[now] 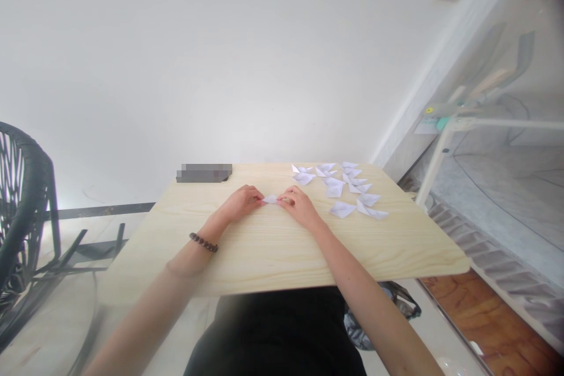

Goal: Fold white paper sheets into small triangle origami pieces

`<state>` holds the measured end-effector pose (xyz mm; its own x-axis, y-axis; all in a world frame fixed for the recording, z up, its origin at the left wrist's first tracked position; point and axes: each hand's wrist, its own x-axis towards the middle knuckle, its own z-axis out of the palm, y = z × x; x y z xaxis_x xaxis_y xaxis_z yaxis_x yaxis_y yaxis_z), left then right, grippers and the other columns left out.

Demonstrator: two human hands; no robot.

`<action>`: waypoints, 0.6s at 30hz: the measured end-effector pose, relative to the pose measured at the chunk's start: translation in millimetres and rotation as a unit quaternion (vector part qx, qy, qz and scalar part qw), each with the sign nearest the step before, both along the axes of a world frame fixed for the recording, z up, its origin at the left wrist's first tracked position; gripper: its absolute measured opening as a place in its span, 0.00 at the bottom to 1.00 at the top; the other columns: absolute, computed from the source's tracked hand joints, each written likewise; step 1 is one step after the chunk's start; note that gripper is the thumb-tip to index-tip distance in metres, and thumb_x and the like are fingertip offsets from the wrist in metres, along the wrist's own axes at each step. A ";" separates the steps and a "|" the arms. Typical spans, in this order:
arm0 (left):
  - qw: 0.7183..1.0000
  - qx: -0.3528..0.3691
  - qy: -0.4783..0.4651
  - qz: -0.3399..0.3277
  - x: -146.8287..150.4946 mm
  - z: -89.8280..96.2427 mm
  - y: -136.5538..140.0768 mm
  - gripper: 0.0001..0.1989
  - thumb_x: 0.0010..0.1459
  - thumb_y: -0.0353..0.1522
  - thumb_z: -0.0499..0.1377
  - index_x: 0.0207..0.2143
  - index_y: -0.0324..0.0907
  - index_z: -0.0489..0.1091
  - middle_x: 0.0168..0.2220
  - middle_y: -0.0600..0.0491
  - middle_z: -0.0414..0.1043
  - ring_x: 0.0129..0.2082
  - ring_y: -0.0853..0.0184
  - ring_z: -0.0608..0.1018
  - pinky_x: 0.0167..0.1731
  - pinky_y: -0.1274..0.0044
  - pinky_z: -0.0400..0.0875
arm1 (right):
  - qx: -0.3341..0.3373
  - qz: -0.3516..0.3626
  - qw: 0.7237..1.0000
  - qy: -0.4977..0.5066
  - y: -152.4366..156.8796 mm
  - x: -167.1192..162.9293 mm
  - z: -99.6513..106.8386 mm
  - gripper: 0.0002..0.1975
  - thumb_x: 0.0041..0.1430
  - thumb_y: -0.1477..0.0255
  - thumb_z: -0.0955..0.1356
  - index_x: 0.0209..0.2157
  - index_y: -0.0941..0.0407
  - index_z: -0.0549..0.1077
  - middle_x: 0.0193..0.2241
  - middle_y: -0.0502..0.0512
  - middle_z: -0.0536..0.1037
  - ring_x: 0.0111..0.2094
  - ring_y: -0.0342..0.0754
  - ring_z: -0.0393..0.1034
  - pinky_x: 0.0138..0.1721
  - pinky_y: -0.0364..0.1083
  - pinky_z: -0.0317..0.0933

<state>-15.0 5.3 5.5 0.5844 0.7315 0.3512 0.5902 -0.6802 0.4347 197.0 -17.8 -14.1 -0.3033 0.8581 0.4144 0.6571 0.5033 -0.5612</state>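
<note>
Between my hands is a small piece of folded white paper (270,199), just above or on the wooden table (264,247). My left hand (243,202), with a dark bead bracelet (203,242) on its wrist, pinches the paper's left end. At the other end, the fingertips of my right hand (298,204) are closed on it. To the right lie several folded white paper boats (335,187), loosely grouped; the closest ones are a paper boat (342,209) and another one (372,210) beside it.
A blurred-out dark object (203,173) lies at the table's far left corner. A dark woven chair (26,188) stands to the left. A white wall (247,59) rises behind the table, and a white metal frame (434,161) stands to the right.
</note>
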 end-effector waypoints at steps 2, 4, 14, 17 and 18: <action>1.000 -0.001 0.001 0.011 1.0 0.6 -0.4 0.11 0.53 0.38 0.52 0.30 0.42 0.70 0.30 0.52 0.70 0.32 0.67 0.70 0.34 0.77 0.63 | -0.005 -0.007 1.000 -0.008 0.3 -0.7 0.0 0.09 0.54 0.67 0.62 0.31 0.54 0.72 0.32 0.50 0.67 0.24 0.37 0.60 0.32 0.40 0.56; 1.000 -0.005 0.005 0.015 2.5 1.2 -0.8 0.13 0.54 0.38 0.50 0.29 0.41 0.70 0.30 0.51 0.70 0.32 0.67 0.70 0.34 0.77 0.63 | -0.007 -0.018 1.000 -0.021 1.3 -1.9 -0.2 0.09 0.54 0.68 0.62 0.29 0.55 0.72 0.30 0.50 0.67 0.26 0.38 0.61 0.32 0.40 0.55; 0.999 -0.035 0.004 0.041 7.0 0.8 -3.0 0.13 0.55 0.38 0.48 0.31 0.41 0.68 0.28 0.52 0.70 0.28 0.68 0.69 0.29 0.78 0.62 | 0.008 -0.065 0.993 -0.095 1.2 -7.2 1.9 0.10 0.56 0.68 0.60 0.27 0.57 0.69 0.26 0.51 0.68 0.29 0.41 0.61 0.33 0.40 0.53; 0.997 -0.053 0.007 0.052 6.7 -0.9 -2.2 0.13 0.54 0.39 0.48 0.32 0.41 0.68 0.27 0.53 0.69 0.26 0.69 0.69 0.27 0.79 0.61 | -0.005 -0.091 0.989 -0.117 0.2 -10.8 2.7 0.11 0.56 0.68 0.59 0.28 0.57 0.68 0.28 0.52 0.69 0.32 0.42 0.62 0.35 0.41 0.52; 0.997 -0.057 0.009 0.055 6.8 -1.4 -2.0 0.13 0.54 0.39 0.48 0.32 0.41 0.67 0.27 0.53 0.69 0.25 0.69 0.68 0.26 0.79 0.61 | -0.008 -0.100 0.987 -0.126 -0.1 -12.3 3.1 0.11 0.56 0.67 0.59 0.28 0.57 0.68 0.28 0.53 0.70 0.32 0.43 0.62 0.35 0.41 0.52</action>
<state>-8.2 3.4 4.2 0.5048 0.8254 0.2526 0.6665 -0.5587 0.4935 184.7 -17.9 -11.0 -0.2183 0.9172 0.3333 0.8625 0.3411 -0.3738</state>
